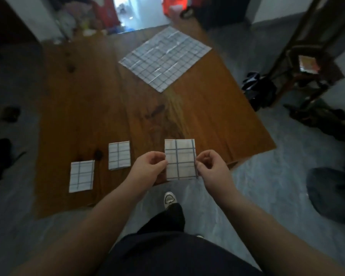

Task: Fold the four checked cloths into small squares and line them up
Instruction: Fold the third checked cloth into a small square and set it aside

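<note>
The grey floor (267,186) runs all round a low wooden table (207,116), which sits skewed so that 1 corner points to the near right. On the far part of the table lies 1 unfolded checked cloth (164,56), spread flat and turned like a diamond, white with dark grid lines, its far corner close to the table's far edge.

At the right wall stands a dark wooden rack (307,56), and a dark heap (333,196) lies on the floor at the near right. The person stands at the near edge in dark clothes, both bare forearms reaching forward.

The left hand (147,168) and the right hand (211,168) are level with each other over the table's near edge. Between them is the held folded cloth (180,160), a small square facing up. The left grip pinches its left edge between thumb and curled fingers; the right grip pinches its right edge the same way. I cannot tell whether it touches the wood.

2 more folded squares lie flat on the table to the left. The middle folded square (119,155) is just left of the left hand, and the left folded square (81,176) lies nearer and further left, apart from it. A white shoe (169,199) shows on the floor below the hands.
</note>
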Motion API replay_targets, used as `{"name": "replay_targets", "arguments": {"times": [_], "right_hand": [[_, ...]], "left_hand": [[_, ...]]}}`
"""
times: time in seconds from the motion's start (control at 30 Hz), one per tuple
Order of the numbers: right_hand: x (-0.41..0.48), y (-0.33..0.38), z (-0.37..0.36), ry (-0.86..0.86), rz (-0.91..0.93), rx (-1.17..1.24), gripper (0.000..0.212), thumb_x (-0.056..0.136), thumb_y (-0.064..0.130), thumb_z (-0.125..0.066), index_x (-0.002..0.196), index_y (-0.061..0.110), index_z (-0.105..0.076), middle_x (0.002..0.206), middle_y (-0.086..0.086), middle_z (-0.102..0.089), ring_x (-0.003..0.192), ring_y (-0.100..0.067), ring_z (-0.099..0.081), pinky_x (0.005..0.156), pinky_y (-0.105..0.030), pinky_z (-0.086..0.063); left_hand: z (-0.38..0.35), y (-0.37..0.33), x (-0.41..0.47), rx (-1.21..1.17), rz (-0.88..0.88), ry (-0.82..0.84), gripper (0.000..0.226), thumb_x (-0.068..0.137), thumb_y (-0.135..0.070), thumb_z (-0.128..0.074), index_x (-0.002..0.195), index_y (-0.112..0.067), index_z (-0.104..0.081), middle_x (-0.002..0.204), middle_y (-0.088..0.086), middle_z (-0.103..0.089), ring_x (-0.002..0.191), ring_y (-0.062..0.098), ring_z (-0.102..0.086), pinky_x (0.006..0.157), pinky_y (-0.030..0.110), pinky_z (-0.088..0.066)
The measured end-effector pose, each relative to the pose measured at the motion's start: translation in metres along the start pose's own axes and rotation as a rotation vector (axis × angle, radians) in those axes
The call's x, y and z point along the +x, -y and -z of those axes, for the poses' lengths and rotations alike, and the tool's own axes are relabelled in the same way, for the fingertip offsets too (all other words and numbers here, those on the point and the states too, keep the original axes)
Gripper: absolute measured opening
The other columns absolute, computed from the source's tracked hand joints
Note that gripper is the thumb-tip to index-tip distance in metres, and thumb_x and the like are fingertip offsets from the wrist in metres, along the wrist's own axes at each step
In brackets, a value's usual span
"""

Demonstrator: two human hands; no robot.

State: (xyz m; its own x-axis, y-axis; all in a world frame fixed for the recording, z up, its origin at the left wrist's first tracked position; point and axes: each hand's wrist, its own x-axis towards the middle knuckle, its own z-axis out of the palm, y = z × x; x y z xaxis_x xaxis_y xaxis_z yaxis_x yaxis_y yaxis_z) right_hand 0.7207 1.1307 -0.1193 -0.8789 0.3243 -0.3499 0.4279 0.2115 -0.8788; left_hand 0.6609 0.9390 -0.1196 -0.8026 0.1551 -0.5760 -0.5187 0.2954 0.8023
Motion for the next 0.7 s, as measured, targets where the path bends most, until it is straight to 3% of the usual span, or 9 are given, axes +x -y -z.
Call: {"name": "replay_targets", "arguments": {"times": [0.17,0.33,0.57,0.7], "right_hand": [[0.067,0.009,-0.029,0.131,-0.026,-0.064,0.008,0.098,0.013,-0.06,0.096,0.021,-0.062,0.094,-0.004,-0.068,0.086,-0.022,-0.069,0.074,-0.045,-0.062],[0.133,0.005,-0.056,0.232,-0.046,-0.177,0.01,0.099,0.015,-0.059,0.1,0.024,-0.062,0.098,0.002,-0.067,0.092,-0.014,-0.066,0.076,-0.031,-0.06],[0.194,-0.012,-0.087,0.322,-0.087,-0.34,0.012,0.1,0.017,-0.058,0.101,0.028,-0.063,0.1,0.01,-0.065,0.097,-0.007,-0.063,0.082,-0.028,-0.056],[0.207,-0.02,-0.09,0.393,-0.038,-0.491,0.015,0.099,0.017,-0.058,0.108,0.028,-0.065,0.103,0.012,-0.064,0.098,-0.005,-0.061,0.085,-0.027,-0.056]], "left_hand": [[0.019,-0.001,0.055,-0.022,0.029,-0.057,0.016,0.096,-0.017,-0.065,0.106,-0.029,-0.065,0.106,-0.002,-0.074,0.094,0.011,-0.072,0.082,0.032,-0.061],[0.03,0.005,0.118,0.099,0.064,-0.138,0.026,0.094,-0.021,-0.067,0.117,-0.027,-0.057,0.108,-0.009,-0.065,0.098,0.007,-0.063,0.077,0.028,-0.058],[0.028,0.021,0.17,0.225,0.104,-0.22,0.018,0.096,-0.019,-0.064,0.105,-0.031,-0.054,0.102,-0.008,-0.061,0.091,0.008,-0.062,0.065,0.023,-0.054],[0.023,0.03,0.179,0.375,0.091,-0.195,0.017,0.096,-0.019,-0.063,0.107,-0.032,-0.057,0.103,-0.012,-0.057,0.09,0.005,-0.057,0.064,0.017,-0.044]]}}
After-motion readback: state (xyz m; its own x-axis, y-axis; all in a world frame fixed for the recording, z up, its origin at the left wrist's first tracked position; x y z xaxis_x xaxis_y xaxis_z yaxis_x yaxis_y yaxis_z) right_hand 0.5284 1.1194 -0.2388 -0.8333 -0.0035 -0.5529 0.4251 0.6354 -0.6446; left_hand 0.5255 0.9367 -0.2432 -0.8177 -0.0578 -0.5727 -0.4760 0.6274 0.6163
